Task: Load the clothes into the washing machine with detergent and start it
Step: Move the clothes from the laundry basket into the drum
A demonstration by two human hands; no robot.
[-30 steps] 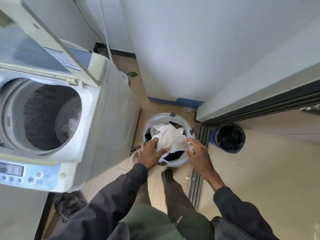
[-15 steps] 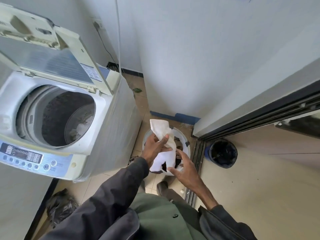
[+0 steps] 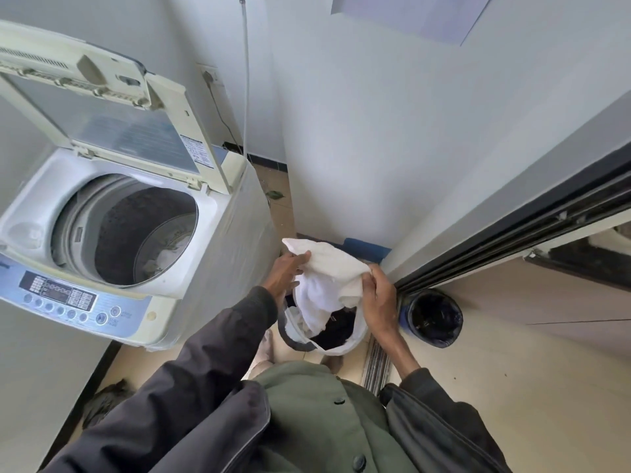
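A white garment [image 3: 327, 278] hangs above the white laundry basket [image 3: 356, 339] on the floor. My left hand [image 3: 285, 273] grips its left edge and my right hand [image 3: 377, 298] pinches its right side. Dark clothes [image 3: 336, 327] lie inside the basket under it. To the left stands the top-loading washing machine [image 3: 191, 268] with its lid [image 3: 102, 107] raised. A few pale clothes [image 3: 169, 256] lie at the bottom of its drum. The control panel [image 3: 65, 295] faces me at the front.
A dark blue bin [image 3: 433, 317] with a black liner stands right of the basket, beside a sliding-door track [image 3: 377, 363]. White walls close in behind. A dark cloth [image 3: 102, 401] lies on the floor by the machine's front corner. A hose [image 3: 245, 80] runs down the wall.
Both hands have lifted the white garment out of the basket and spread it between them. My right hand has taken hold of it. The view has tilted up, showing more of the machine.
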